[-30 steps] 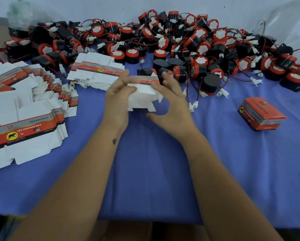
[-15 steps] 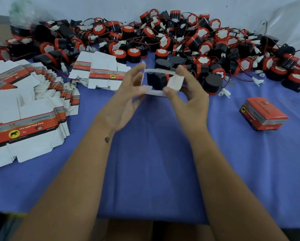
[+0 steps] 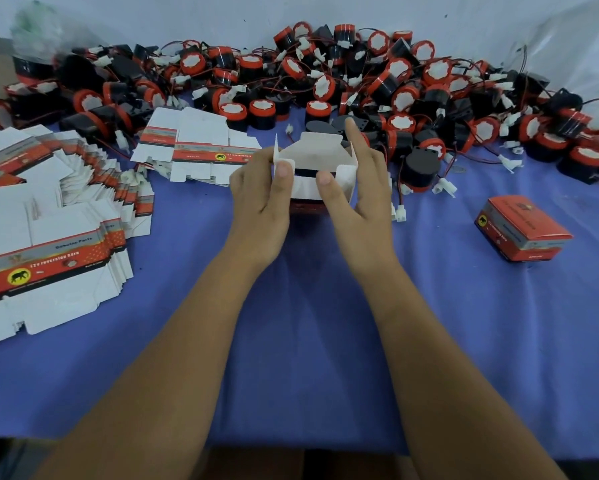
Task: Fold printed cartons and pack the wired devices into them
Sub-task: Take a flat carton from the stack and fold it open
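both hands hold a half-folded white cardboard carton with red print (image 3: pixel 313 169) between them over the blue cloth, the left hand (image 3: pixel 260 199) and right hand (image 3: pixel 357 195) pinching its side flaps, with the black-and-red wired devices (image 3: pixel 326 88) heaped just beyond.

Tablecloth (image 3: pixel 308 358) blue-violet. Devices (image 3: pixel 326 88) black, red rims, white centres. Finished carton (image 3: pixel 520 228) red, grey band, yellow elephant emblem. Flat cartons (image 3: pixel 48 237) white inside.

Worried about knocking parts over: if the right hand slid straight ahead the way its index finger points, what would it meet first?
Probably the pile of wired devices just beyond the right hand; depth is unclear.
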`<act>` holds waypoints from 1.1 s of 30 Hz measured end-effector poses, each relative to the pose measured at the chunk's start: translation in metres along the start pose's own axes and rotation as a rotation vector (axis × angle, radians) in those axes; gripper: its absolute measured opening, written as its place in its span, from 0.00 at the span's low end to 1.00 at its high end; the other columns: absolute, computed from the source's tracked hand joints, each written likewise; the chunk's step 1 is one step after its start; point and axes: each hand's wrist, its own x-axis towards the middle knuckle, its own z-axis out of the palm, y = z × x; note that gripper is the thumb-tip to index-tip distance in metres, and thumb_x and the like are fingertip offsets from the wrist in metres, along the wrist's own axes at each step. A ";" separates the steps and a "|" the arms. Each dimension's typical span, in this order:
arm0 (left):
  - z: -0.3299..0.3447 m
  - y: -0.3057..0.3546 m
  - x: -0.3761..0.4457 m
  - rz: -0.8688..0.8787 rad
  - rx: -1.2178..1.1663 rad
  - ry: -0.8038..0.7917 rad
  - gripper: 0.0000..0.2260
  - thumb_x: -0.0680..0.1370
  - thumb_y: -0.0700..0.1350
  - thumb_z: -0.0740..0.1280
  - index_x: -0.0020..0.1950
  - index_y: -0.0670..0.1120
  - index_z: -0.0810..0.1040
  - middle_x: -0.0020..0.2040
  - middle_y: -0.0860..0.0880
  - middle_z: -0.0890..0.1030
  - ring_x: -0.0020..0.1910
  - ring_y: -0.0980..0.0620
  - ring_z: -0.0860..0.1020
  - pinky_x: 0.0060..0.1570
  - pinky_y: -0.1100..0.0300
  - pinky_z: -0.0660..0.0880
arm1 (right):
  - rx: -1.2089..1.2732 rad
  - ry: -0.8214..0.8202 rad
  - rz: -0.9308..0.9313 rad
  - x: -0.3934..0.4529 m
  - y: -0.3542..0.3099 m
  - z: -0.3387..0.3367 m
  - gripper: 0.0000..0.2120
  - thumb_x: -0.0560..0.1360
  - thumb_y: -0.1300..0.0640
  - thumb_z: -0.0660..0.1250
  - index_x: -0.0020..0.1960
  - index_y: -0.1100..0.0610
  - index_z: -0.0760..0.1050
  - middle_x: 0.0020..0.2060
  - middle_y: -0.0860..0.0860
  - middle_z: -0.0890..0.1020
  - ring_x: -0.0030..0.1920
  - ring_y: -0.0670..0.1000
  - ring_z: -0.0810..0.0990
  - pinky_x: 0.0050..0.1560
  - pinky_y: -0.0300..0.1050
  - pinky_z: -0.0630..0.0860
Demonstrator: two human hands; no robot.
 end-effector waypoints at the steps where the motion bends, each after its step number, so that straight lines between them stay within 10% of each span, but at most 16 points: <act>1: 0.001 0.002 0.001 -0.021 -0.087 -0.003 0.12 0.79 0.66 0.50 0.57 0.65 0.66 0.60 0.69 0.68 0.67 0.60 0.64 0.63 0.62 0.63 | 0.068 -0.018 0.022 0.000 0.000 0.001 0.27 0.79 0.52 0.63 0.77 0.53 0.61 0.58 0.39 0.70 0.62 0.32 0.68 0.62 0.29 0.65; 9: 0.006 0.003 0.007 -0.076 -0.543 -0.052 0.13 0.79 0.60 0.63 0.63 0.65 0.72 0.64 0.54 0.79 0.64 0.54 0.78 0.59 0.56 0.77 | 0.360 -0.069 0.150 -0.003 -0.007 0.008 0.30 0.78 0.51 0.60 0.78 0.48 0.56 0.69 0.51 0.72 0.71 0.52 0.69 0.71 0.57 0.66; 15: 0.009 -0.002 0.010 -0.163 -0.573 0.054 0.13 0.78 0.56 0.64 0.63 0.62 0.74 0.60 0.55 0.82 0.59 0.54 0.81 0.56 0.54 0.80 | 0.521 -0.149 0.221 -0.002 -0.003 0.013 0.27 0.82 0.59 0.56 0.79 0.50 0.53 0.65 0.35 0.73 0.63 0.33 0.73 0.60 0.31 0.71; 24: 0.014 -0.001 0.008 -0.209 -0.598 0.113 0.08 0.81 0.49 0.59 0.57 0.54 0.76 0.48 0.55 0.84 0.48 0.56 0.83 0.44 0.60 0.80 | 0.520 0.008 0.438 0.005 0.002 0.012 0.18 0.79 0.65 0.60 0.69 0.57 0.72 0.57 0.50 0.82 0.57 0.50 0.80 0.56 0.46 0.79; 30: 0.015 0.002 0.006 -0.129 -0.525 -0.055 0.18 0.80 0.51 0.57 0.69 0.56 0.71 0.70 0.49 0.75 0.69 0.49 0.74 0.66 0.49 0.73 | 0.317 0.030 0.343 0.004 0.003 0.011 0.23 0.76 0.68 0.54 0.67 0.52 0.70 0.59 0.50 0.79 0.58 0.48 0.77 0.59 0.47 0.77; 33: 0.013 0.000 0.006 -0.155 -0.572 -0.062 0.18 0.85 0.54 0.50 0.68 0.53 0.74 0.62 0.52 0.81 0.62 0.54 0.79 0.55 0.58 0.78 | 0.272 0.030 0.319 0.004 0.003 0.011 0.22 0.76 0.68 0.54 0.66 0.52 0.69 0.57 0.49 0.78 0.54 0.46 0.77 0.55 0.44 0.78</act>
